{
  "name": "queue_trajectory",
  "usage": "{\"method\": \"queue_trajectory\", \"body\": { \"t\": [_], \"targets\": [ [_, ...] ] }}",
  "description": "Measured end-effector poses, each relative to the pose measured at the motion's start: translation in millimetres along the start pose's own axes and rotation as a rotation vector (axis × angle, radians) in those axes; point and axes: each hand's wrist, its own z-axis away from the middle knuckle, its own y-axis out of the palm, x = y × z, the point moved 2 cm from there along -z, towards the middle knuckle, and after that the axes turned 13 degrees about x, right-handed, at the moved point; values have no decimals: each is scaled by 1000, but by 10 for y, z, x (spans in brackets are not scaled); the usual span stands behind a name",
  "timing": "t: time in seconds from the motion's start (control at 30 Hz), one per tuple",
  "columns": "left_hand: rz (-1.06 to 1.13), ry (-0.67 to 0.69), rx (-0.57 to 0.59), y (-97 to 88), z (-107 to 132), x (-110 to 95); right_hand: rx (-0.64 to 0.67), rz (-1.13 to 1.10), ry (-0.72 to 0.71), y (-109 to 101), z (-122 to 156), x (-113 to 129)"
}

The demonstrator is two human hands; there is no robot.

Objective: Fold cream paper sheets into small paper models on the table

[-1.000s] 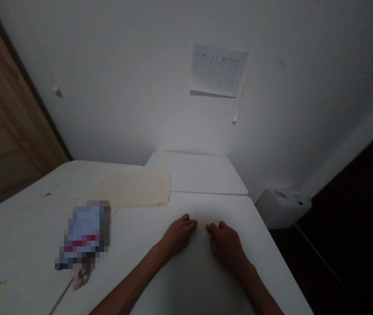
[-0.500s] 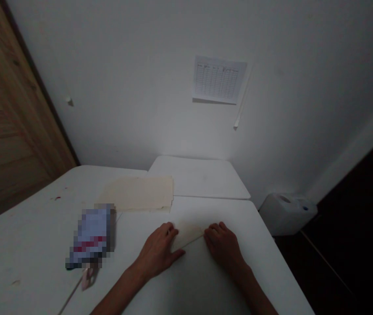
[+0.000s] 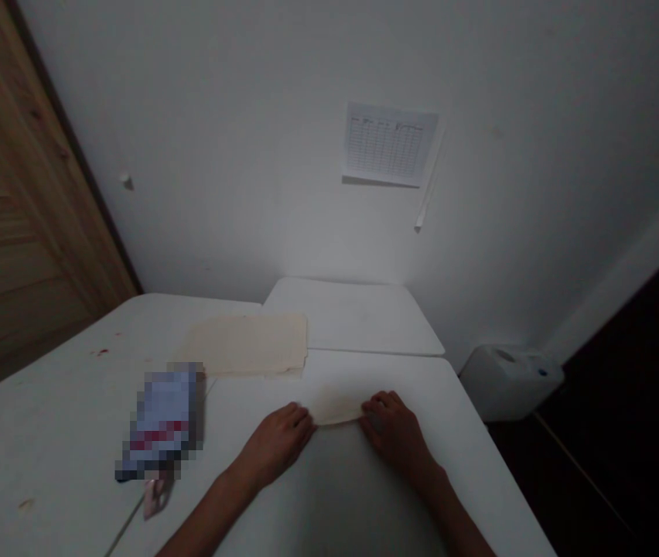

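A small cream paper piece [image 3: 335, 408] lies on the white table [image 3: 63, 433] between my two hands. My left hand [image 3: 277, 449] pinches its left end with the fingers curled together. My right hand [image 3: 393, 433] grips its right end the same way, knuckles up. The paper bows slightly between them. Both forearms reach in from the bottom of the view.
A stack of cream sheets [image 3: 248, 346] lies behind my hands. A blurred-out object [image 3: 161, 422] with a pink bit [image 3: 152, 495] sits at the left. A second white table [image 3: 356, 313] meets the wall; a printed sheet [image 3: 387, 145] hangs there. A white container [image 3: 509, 379] stands on the floor at the right.
My left hand slid left, away from the right hand, and the cream paper came open between them. The view tilted down slightly.
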Motion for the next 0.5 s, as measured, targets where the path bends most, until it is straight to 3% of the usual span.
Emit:
{"method": "queue_trajectory", "body": {
  "t": [0.27,0.5],
  "targets": [
    [-134,-48,-26,64,9,10,-15,-63,-34,12,-62,-12],
    [73,-198,-191,-44,-95,61,-148,-201,-21,11,-133,-12]
  ]
}}
